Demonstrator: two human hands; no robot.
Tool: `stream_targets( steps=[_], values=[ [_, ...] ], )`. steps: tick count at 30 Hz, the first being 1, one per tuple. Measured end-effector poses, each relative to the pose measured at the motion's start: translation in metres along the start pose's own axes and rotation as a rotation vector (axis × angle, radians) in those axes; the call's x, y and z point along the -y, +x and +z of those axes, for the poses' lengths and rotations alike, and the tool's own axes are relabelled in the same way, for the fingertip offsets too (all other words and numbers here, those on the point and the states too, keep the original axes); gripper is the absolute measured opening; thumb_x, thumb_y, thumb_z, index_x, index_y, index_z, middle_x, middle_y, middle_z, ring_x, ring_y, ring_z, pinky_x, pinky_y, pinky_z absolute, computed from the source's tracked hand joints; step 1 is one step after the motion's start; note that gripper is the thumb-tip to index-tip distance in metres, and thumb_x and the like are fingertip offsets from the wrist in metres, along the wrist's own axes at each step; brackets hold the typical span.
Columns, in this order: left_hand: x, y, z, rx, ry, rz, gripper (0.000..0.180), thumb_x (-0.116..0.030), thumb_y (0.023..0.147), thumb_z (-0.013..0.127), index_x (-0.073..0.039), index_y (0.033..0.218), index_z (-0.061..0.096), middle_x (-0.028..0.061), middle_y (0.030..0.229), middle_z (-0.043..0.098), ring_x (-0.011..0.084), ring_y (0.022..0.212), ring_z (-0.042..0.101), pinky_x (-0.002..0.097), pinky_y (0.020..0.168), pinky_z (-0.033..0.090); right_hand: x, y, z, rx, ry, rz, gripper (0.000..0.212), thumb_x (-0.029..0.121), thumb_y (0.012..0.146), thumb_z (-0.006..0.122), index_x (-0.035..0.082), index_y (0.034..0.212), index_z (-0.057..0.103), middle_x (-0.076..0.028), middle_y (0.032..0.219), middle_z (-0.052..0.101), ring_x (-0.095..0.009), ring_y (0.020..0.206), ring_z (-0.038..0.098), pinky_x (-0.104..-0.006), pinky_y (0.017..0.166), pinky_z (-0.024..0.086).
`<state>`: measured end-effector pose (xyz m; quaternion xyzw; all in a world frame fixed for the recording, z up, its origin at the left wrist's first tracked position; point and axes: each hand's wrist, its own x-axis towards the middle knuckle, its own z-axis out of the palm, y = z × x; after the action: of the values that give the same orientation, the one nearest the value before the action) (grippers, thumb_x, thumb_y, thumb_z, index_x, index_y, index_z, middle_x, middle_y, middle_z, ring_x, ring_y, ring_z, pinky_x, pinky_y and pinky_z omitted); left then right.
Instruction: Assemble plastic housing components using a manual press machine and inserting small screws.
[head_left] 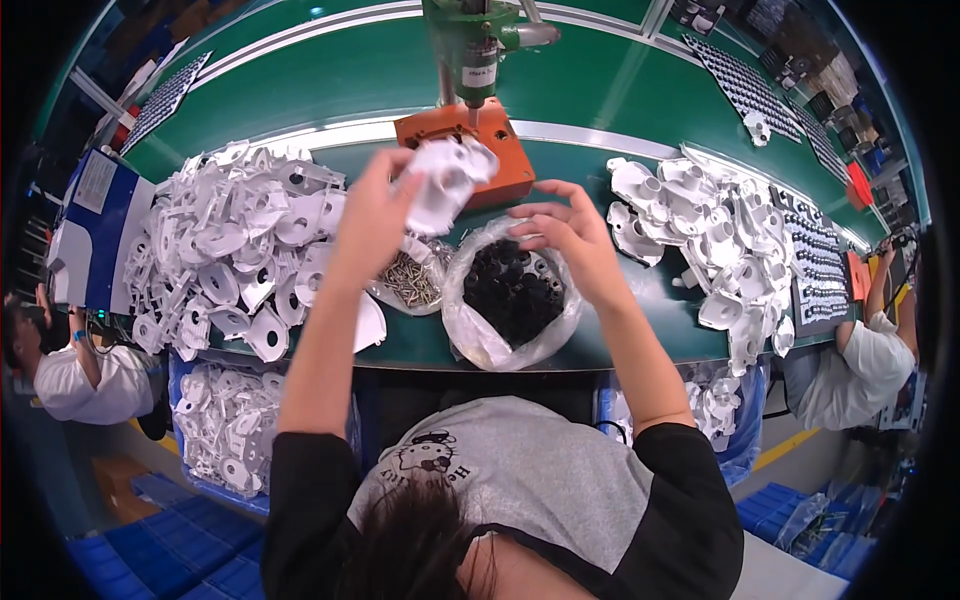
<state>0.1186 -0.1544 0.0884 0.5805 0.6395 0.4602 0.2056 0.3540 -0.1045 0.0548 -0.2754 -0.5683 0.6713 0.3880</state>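
White, round-collared part [436,200] is gripped by the left hand [376,200], right hand [574,235] spread.

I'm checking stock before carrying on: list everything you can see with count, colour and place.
White part: one, white, in the left hand
Green machine: one, green, top centre
Block: one, orange, below the machine
Left pile: too overlapped to count, white, bench left
Right pile: likewise, white, bench right
Metal fasteners: many, metallic, beside the bag
Bag: one, whitish, bench front
Black parts: many, black, inside bag
Small parts: rows, dark, beside right pile
Bench: one, green, across centre
Bins: two, blue, below bench
Co-workers: two, white clothing, side edges
Left hand: one, bare, centre
Right hand: one, bare, above bag
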Motion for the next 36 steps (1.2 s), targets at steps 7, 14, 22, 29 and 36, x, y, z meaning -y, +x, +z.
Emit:
stream_targets(
  steps=[7, 14, 22, 29, 36],
  values=[
    [0.043, 0.094, -0.001, 0.345, 0.007, -0.207, 0.033, -0.022, 0.085, 0.056, 0.002, 0.108, 0.060, 0.0105, 0.088, 0.064, 0.0169, 0.076, 0.060, 0.0283, 0.066, 0.048, -0.023, -0.019, -0.032, 0.019, -0.708, 0.020, 0.022, 0.008, 0.082, 0.059, 0.004, 0.104, 0.062, -0.007, 0.100, 0.064, -0.018, 0.091, 0.059, -0.0295, 0.078, 0.047],
    [0.073, 0.126, 0.042, 0.269, 0.608, 0.206, 0.021, -0.014, 0.086, 0.050, -0.002, 0.096, 0.063, 0.0159, 0.098, 0.062, 0.0286, 0.096, 0.056, 0.0371, 0.080, 0.047, -0.046, -0.019, -0.009, -0.025, -1.255, -0.331, 0.020, 0.006, 0.074, 0.062, 0.006, 0.093, 0.066, -0.010, 0.083, 0.058, -0.028, 0.086, 0.055, -0.0375, 0.078, 0.045],
    [0.070, 0.096, 0.055, -0.201, 0.856, 0.391, 0.024, -0.012, 0.078, 0.054, -0.007, 0.101, 0.057, 0.0156, 0.097, 0.053, 0.0321, 0.093, 0.055, 0.0438, 0.074, 0.048, -0.052, -0.012, -0.012, 0.016, -1.302, -0.234, 0.014, 0.007, 0.077, 0.061, 0.005, 0.090, 0.065, -0.010, 0.086, 0.060, -0.029, 0.087, 0.058, -0.0381, 0.075, 0.047],
    [0.052, 0.056, 0.046, 0.007, 0.529, 0.292, 0.023, -0.010, 0.080, 0.055, -0.002, 0.101, 0.052, 0.0177, 0.105, 0.055, 0.0353, 0.096, 0.056, 0.0436, 0.080, 0.047, -0.034, -0.006, -0.020, -0.003, -1.046, -0.247, 0.012, 0.010, 0.075, 0.065, 0.006, 0.087, 0.068, -0.011, 0.080, 0.061, -0.030, 0.075, 0.060, -0.0371, 0.067, 0.049],
    [0.068, 0.051, 0.047, 0.051, 0.615, 0.510, 0.018, -0.007, 0.080, 0.054, -0.004, 0.098, 0.056, 0.0190, 0.107, 0.057, 0.0362, 0.107, 0.053, 0.0434, 0.091, 0.044, -0.004, 0.058, -0.020, -0.232, -0.949, -0.440, 0.015, 0.006, 0.078, 0.066, 0.004, 0.092, 0.068, -0.009, 0.087, 0.064, -0.017, 0.072, 0.061, -0.0266, 0.066, 0.048]
  ],
)
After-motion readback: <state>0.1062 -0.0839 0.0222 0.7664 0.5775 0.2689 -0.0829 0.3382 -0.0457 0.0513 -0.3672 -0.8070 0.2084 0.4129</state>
